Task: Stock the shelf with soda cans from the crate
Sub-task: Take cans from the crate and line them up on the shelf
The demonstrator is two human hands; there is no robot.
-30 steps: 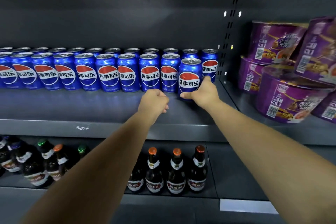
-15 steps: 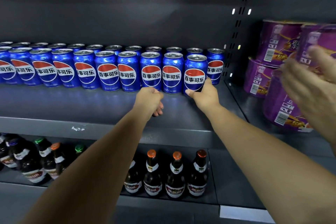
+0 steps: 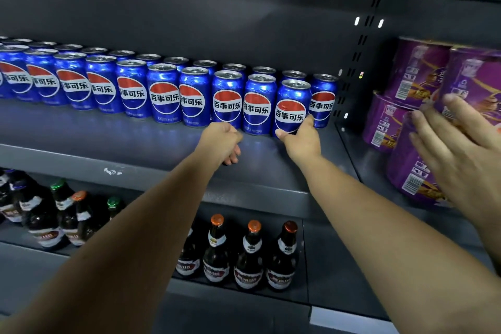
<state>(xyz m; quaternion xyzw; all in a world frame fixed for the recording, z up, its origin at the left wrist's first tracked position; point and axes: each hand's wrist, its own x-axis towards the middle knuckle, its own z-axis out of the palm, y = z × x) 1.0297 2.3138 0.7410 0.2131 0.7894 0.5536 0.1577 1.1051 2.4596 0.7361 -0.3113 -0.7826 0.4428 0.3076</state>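
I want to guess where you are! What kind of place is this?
Probably a shop: rows of blue soda cans on a dark metal shelf, bottles below, and stacked purple tubs to the right.

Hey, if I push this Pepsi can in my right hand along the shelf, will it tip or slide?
Probably slides easily: the Pepsi can is smooth metal on a smooth shelf. It's tall and narrow, so a low push, where the right hand grips, should limit tipping.
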